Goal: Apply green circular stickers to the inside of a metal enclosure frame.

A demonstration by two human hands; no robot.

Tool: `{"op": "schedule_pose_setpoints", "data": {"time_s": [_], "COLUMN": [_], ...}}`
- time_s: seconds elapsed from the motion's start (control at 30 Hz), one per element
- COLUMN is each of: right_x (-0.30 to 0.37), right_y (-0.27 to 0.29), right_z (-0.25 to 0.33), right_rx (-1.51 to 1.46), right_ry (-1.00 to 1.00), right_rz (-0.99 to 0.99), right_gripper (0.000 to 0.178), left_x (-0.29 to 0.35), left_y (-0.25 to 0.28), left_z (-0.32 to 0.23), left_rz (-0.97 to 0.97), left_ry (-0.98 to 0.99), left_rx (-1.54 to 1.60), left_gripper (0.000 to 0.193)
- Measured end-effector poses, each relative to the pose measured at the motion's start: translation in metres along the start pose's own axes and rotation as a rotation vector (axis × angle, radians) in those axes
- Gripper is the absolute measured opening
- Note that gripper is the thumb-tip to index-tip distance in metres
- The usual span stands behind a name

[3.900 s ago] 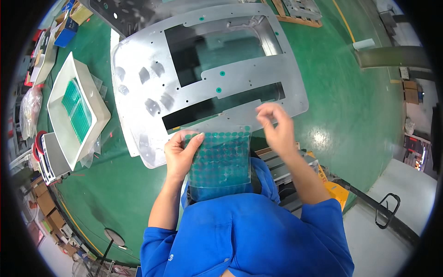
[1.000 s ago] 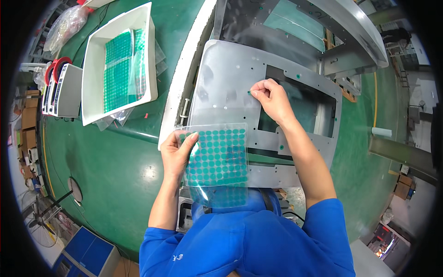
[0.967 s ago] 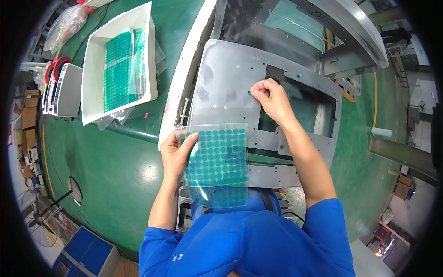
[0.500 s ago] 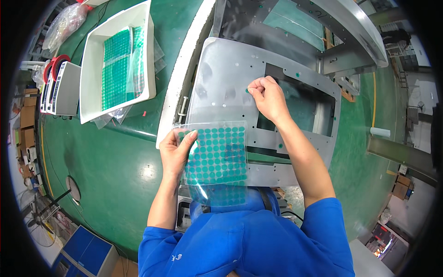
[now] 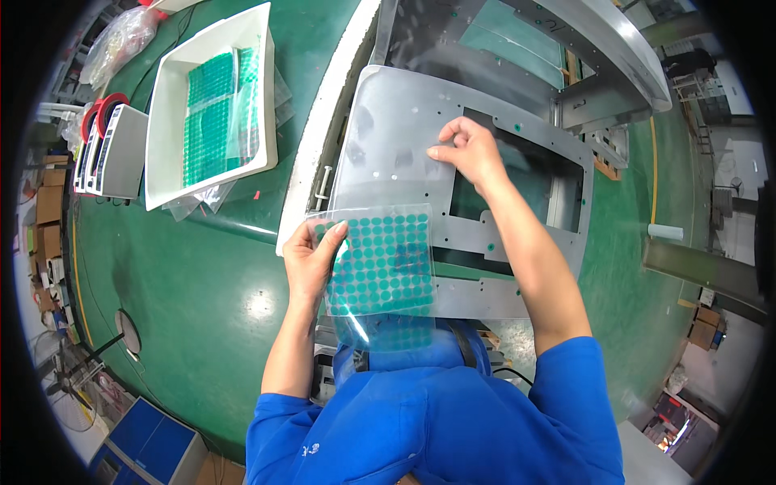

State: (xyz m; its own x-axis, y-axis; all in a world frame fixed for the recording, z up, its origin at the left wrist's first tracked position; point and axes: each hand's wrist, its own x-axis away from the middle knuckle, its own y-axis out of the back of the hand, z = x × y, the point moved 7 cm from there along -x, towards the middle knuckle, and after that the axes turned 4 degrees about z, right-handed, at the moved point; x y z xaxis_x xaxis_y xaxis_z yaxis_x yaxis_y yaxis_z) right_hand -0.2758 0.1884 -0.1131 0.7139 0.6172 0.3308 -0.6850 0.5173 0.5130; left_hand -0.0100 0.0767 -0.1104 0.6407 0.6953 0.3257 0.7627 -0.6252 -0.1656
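Note:
My left hand (image 5: 314, 257) pinches the upper left edge of a clear sheet of round green stickers (image 5: 384, 267), thumb on top. The sheet hangs over the near edge of a grey metal panel (image 5: 392, 121) that has a rectangular cutout and small holes. My right hand (image 5: 473, 153) is over the panel, left of the cutout's top corner. Its thumb tip touches the metal, while the bent index finger stands apart from it. No sticker shows between these fingers; whatever lies under the thumb is hidden. Single green dots (image 5: 491, 247) sit on the panel near its edges.
A white tray (image 5: 153, 174) with more green sticker sheets (image 5: 208, 121) stands at the left, beside white boxes with red rings (image 5: 121, 153). A larger metal housing (image 5: 606, 97) rises behind the panel. A round mirror-like disc on a stand (image 5: 128, 333) is at the lower left.
My right hand's pinch on a green sticker has loosened; its thumb now lies on the panel at about that spot, index finger lifted away. My left hand still holds the sheet.

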Motion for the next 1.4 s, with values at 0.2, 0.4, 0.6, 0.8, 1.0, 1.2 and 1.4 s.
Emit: {"op": "schedule_pose_setpoints", "data": {"time_s": [0.2, 0.4, 0.6, 0.8, 1.0, 1.2, 1.4], "right_x": [-0.008, 0.179, 0.206, 0.203, 0.132, 0.159, 0.109], "right_y": [0.012, -0.035, -0.051, -0.029, 0.047, 0.282, 0.223], "right_z": [-0.004, 0.030, 0.005, 0.017, 0.144, 0.154, -0.218], "right_rx": [0.050, 0.483, 0.583, 0.490, 0.604, -0.041, -0.915], "right_ry": [0.005, 0.614, 0.449, 0.223, 0.262, 0.775, -0.033], "right_rz": [-0.062, 0.017, -0.016, 0.181, 0.411, -0.486, -0.894], "right_gripper": [0.018, 0.024, 0.027, 0.044, 0.051, 0.035, 0.072], "left_x": [0.025, 0.069, 0.086, 0.096, 0.050, -0.074, -0.142], "left_y": [0.023, 0.098, 0.063, 0.031, 0.004, -0.057, -0.100], "left_z": [-0.002, 0.029, 0.061, 0.033, -0.116, -0.213, -0.214], "left_rz": [-0.067, -0.139, 0.241, 0.349, 0.174, 0.139, 0.060], "left_ry": [-0.019, -0.107, -0.345, -0.625, -0.880, -0.554, -0.480], "left_rx": [-0.031, -0.037, 0.074, -0.062, -0.225, -0.138, -0.120], "left_gripper": [0.012, 0.010, 0.007, 0.011, 0.011, 0.017, 0.029]}}
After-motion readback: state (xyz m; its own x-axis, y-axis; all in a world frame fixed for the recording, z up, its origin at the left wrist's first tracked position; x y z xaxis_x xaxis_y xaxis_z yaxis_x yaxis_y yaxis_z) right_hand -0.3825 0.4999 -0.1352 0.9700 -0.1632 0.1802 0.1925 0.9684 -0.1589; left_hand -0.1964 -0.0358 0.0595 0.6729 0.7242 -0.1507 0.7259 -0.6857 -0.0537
